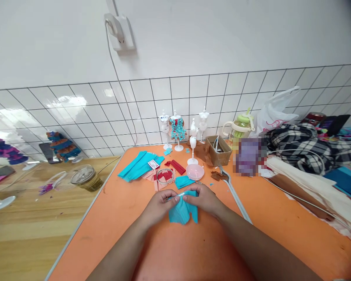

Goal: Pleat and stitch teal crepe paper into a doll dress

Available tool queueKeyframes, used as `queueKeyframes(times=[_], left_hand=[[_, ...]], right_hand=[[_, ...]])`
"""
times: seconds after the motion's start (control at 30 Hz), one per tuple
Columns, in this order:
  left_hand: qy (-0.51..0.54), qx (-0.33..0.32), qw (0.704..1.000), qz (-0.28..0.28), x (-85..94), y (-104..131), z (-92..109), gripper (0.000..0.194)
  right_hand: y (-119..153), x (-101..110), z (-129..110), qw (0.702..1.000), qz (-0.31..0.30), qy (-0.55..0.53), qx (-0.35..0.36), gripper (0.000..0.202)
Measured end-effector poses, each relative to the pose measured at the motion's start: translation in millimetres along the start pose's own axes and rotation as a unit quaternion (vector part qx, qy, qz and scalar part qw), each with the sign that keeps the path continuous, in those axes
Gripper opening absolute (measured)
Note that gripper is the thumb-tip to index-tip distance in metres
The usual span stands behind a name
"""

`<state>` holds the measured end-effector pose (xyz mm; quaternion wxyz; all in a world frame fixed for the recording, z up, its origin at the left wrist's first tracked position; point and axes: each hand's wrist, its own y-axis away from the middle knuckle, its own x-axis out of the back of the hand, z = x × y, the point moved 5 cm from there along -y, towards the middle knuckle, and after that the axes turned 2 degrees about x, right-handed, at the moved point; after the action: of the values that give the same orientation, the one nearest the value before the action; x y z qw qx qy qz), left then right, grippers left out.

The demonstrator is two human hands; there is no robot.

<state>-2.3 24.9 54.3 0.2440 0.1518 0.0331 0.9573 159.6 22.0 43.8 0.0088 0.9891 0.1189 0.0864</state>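
Between both hands, at the middle of the orange table (pixel 111 238), hangs a piece of thin turquoise crepe paper (pixel 179 212). My left hand (pixel 160 205) pinches its upper left edge between thumb and fingers. On the upper right edge, my right hand (pixel 203 199) has the same kind of pinch. A small white strip (pixel 181 194) shows at the top edge between my thumbs. The paper fans downward, gathered at the top, with a split on its right side. Just beyond my hands lies another folded turquoise piece (pixel 184 182).
Farther back are a pink bowl (pixel 195 172), an embroidery hoop (pixel 165 176), red strips (pixel 177 167) and a large turquoise sheet (pixel 140 166). Small white mannequins (pixel 193 142), one dressed in turquoise bits (pixel 178 128), stand near a cardboard box (pixel 218 150). Plaid cloth (pixel 301 146) lies right.
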Motion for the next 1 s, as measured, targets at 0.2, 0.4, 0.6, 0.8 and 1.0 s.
queueKeyframes(times=[0.2,0.4,0.6,0.8,1.0], left_hand=[[-0.004,0.009,1.0,-0.002,2.2,0,-2,0.036],[-0.069,0.035,0.995,-0.061,13.9,0,-11,0.037],[-0.169,0.084,0.978,-0.086,35.8,1,-37,0.034],[-0.324,-0.081,0.924,0.184,67.8,-17,-20,0.031],[-0.467,-0.058,0.871,0.142,63.9,-48,-24,0.018]], right_hand=[[-2,3,4,1.0,0.015,0.024,-0.001,0.025],[-5,16,15,0.995,-0.077,0.059,-0.035,0.027],[-5,32,45,0.972,-0.16,0.12,-0.121,0.023],[-8,42,20,0.935,-0.033,0.353,-0.01,0.012],[-10,44,4,0.887,0.048,0.457,0.053,0.02]])
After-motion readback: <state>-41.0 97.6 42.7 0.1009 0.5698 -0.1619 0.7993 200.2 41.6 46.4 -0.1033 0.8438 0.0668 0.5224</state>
